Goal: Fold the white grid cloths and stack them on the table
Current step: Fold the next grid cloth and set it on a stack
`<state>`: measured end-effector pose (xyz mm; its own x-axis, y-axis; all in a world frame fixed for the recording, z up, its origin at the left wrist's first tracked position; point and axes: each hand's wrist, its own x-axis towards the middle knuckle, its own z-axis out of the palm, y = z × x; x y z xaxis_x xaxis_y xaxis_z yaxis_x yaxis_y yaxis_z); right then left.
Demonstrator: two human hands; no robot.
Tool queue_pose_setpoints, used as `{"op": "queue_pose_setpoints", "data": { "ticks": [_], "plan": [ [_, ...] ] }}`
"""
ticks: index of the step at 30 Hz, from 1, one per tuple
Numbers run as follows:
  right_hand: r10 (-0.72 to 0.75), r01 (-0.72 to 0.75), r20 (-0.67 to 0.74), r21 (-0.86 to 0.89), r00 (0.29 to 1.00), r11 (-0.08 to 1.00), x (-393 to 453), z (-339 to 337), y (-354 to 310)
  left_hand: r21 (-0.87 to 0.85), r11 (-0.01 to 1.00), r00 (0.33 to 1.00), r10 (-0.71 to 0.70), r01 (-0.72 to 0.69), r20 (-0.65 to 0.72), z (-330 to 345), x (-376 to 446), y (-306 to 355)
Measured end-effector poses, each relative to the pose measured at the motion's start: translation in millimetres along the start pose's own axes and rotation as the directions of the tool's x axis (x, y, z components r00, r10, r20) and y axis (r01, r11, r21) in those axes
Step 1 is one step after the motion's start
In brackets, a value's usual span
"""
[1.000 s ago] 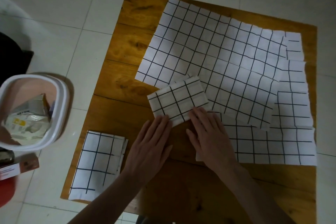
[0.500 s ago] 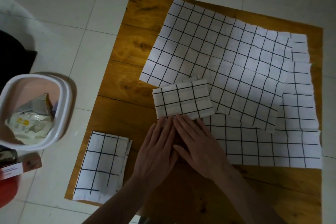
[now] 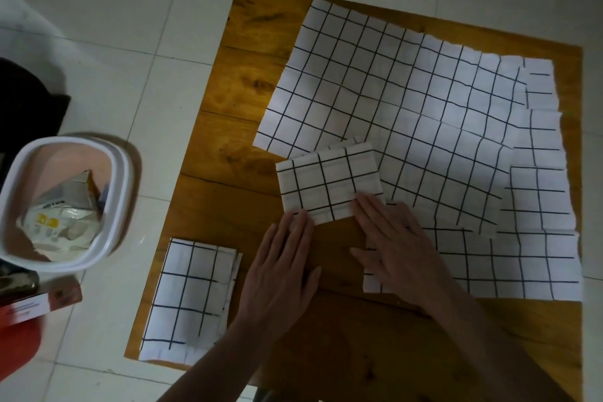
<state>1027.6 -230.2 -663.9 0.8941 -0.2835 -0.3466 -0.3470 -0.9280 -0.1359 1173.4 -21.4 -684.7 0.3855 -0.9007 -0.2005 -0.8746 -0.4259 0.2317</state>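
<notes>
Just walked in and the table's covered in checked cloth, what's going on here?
A person is folding white grid cloths on a wooden table. Both hands lie flat, the left hand and right hand pressing their fingertips on the near edge of a small folded cloth mid-table. A finished folded stack sits at the table's near left corner. Several unfolded cloths are spread overlapping across the far and right side.

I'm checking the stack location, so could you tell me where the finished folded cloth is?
In the head view, the folded cloth lies on the table's near-left corner, left of the left hand.
</notes>
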Motion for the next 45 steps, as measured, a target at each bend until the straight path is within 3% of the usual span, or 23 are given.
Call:
{"op": "queue_pose_setpoints", "data": {
  "ticks": [11, 18, 27, 33, 39, 42, 45],
  "plan": [
    [0.009, -0.006, -0.022, 0.124, 1.0, 0.992, -1, -5, 3, -0.028, 0.999, 1.0, 0.017, -0.018, -0.013, -4, -1, -2],
    [0.059, -0.02, -0.258, 0.153, 0.964, 0.988, 45, -43, 1, 0.029, 0.995, 0.994, 0.099, -0.097, -0.054, -5, 4, -14],
    [0.129, -0.103, -0.116, 0.207, 0.985, 0.973, 94, -69, -14, -0.027, 0.999, 0.994, 0.023, -0.026, -0.106, -18, 16, -14],
    [0.208, -0.177, -0.082, 0.285, 0.975, 0.942, 86, -63, -27, -0.105, 0.987, 0.977, -0.138, 0.122, -0.165, -25, 18, 0],
    [0.307, -0.254, -0.035, 0.474, 0.951, 0.843, 69, -59, -37, -0.285, 0.916, 0.926, -0.338, 0.282, -0.171, -25, 10, 16],
    [0.339, -0.26, 0.012, 0.666, 0.941, 0.699, 53, -61, -43, -0.49, 0.777, 0.873, -0.484, 0.395, -0.063, -28, 10, 18],
    [0.384, -0.259, 0.053, 0.822, 0.922, 0.507, 36, -57, -51, -0.609, 0.686, 0.864, -0.503, 0.398, -0.002, -33, 12, 17]
  ]
}}
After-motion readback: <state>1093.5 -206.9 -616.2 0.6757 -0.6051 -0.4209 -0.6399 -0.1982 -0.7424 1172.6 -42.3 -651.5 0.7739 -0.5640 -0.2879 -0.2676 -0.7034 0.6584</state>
